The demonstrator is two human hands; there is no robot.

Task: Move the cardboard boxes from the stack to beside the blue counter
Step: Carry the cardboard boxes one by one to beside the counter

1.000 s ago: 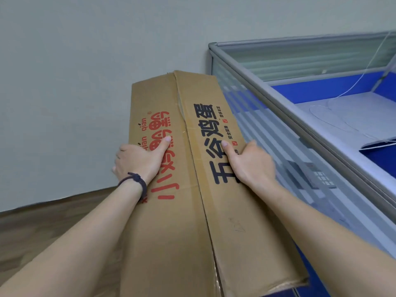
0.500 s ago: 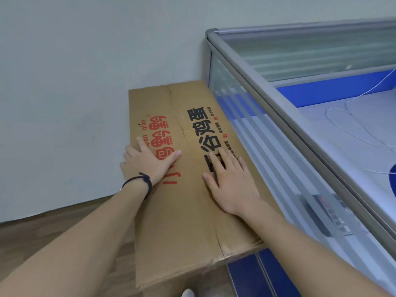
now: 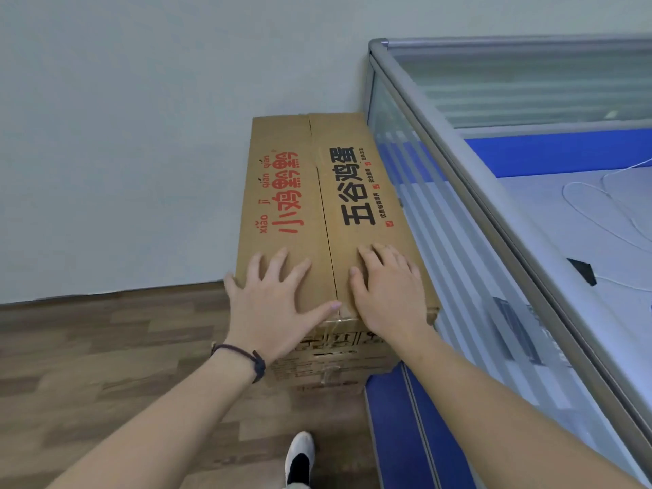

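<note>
Pale wall (image 3: 141,135) fills the far side of your view, meeting a wood-pattern floor (image 3: 88,365) below. On your right runs the blue counter (image 3: 441,435), with a grey-framed glass partition (image 3: 494,213) along its top edge and a desk (image 3: 564,213) behind it carrying a thin white cable (image 3: 599,220). One cardboard box (image 3: 317,192) stands in the corner, its far end near the wall and its right side just beside the counter; it rests on another printed carton (image 3: 331,361), of which only the near face shows. You have both palms flat on the near end of the lid: your left hand (image 3: 275,298), fingers spread, lies left of the centre seam, and your right hand (image 3: 391,291), fingers straight, lies right of it. One white shoe (image 3: 300,457) shows below.
</note>
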